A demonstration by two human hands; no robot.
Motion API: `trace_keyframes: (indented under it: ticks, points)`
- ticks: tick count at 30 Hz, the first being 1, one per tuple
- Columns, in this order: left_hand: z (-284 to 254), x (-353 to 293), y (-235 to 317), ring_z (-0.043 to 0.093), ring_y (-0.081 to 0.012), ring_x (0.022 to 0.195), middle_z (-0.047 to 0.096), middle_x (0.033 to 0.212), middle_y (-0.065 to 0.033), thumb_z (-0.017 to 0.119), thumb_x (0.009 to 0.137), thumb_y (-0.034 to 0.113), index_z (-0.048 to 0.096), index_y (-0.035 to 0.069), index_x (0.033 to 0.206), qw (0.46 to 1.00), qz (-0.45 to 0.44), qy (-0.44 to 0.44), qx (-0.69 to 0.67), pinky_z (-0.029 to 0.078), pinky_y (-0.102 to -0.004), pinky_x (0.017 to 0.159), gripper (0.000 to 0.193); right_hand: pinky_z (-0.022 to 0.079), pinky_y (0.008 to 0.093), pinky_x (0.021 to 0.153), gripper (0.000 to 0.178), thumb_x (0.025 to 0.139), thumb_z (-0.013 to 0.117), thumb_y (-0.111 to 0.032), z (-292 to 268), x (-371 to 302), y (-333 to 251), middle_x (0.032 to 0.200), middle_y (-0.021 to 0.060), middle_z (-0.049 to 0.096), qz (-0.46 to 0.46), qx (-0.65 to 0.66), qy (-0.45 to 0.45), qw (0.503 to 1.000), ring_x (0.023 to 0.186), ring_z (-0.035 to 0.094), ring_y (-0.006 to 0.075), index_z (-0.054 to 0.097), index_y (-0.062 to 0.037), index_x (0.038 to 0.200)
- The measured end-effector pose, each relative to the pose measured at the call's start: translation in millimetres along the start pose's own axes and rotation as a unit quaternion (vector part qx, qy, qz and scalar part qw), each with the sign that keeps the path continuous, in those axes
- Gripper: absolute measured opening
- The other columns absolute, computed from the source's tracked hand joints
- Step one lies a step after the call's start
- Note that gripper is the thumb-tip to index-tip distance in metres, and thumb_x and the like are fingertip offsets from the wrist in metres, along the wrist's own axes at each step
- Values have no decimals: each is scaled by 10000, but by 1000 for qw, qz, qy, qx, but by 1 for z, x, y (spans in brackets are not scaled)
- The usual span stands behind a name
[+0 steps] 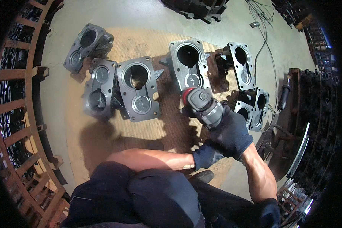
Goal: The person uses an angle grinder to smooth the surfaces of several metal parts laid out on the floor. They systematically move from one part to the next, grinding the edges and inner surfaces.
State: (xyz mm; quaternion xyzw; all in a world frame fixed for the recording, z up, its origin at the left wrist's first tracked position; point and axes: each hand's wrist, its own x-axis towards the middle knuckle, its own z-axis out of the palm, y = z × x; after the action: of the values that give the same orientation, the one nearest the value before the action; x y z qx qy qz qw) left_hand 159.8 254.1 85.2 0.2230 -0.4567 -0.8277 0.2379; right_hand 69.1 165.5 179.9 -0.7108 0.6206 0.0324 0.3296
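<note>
Both my hands wear dark gloves and are at an angle grinder (209,110). My right hand (231,131) wraps round its body just behind the gear head. Lower down and partly behind it, my left hand (208,154) closes on the rear of the tool, its fingers mostly hidden. The grinder's red disc (186,95) is at the near end of a grey metal casting (189,66) with a large round bore and a smaller round recess. Whether disc and metal touch, I cannot tell.
More castings stand on a cardboard sheet (140,133): a pair (121,87) left of centre, one (83,47) far left, several (241,66) at right. A brown metal rack (17,106) lines the left. A cable (268,45) and a black handheld tool (284,97) lie right. Stacked dark parts (319,114) stand beyond.
</note>
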Motion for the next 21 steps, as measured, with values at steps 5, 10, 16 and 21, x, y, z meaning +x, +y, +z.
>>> trace_keyframes:
  ticks: [5, 10, 16, 21]
  points:
    - [-13, -3, -3, 478, -218, 1387, 484, 1518, -144, 584, 1017, 75, 417, 6, 1500, 999, -15, -6, -29, 392, -352, 1184, 516, 587, 412, 761, 477, 693, 818, -233, 0, 19, -9, 879, 240, 729, 8, 2, -12, 1000, 876, 737, 408, 659, 26, 1060]
    - [-2, -1, -8, 491, -216, 1372, 504, 1497, -143, 592, 1011, 65, 440, 4, 1481, 999, -20, -9, -49, 404, -354, 1173, 498, 586, 430, 756, 592, 654, 851, -288, -10, 3, -10, 890, 260, 724, 50, -62, -44, 996, 875, 725, 432, 639, 34, 1102]
    - [8, 2, -18, 506, -214, 1353, 529, 1472, -142, 602, 1003, 53, 469, 2, 1457, 982, -35, 27, -186, 419, -356, 1159, 477, 584, 426, 777, 542, 684, 834, -246, -6, 1, -14, 893, 257, 727, 48, -40, -29, 998, 884, 727, 430, 644, 19, 1116]
    - [-22, 29, -37, 519, -212, 1338, 549, 1452, -140, 610, 996, 43, 492, 0, 1438, 933, -9, 133, -333, 431, -358, 1147, 459, 582, 425, 781, 459, 680, 784, -219, -7, 46, -27, 890, 261, 723, 9, -51, -16, 999, 902, 726, 427, 652, 18, 1050]
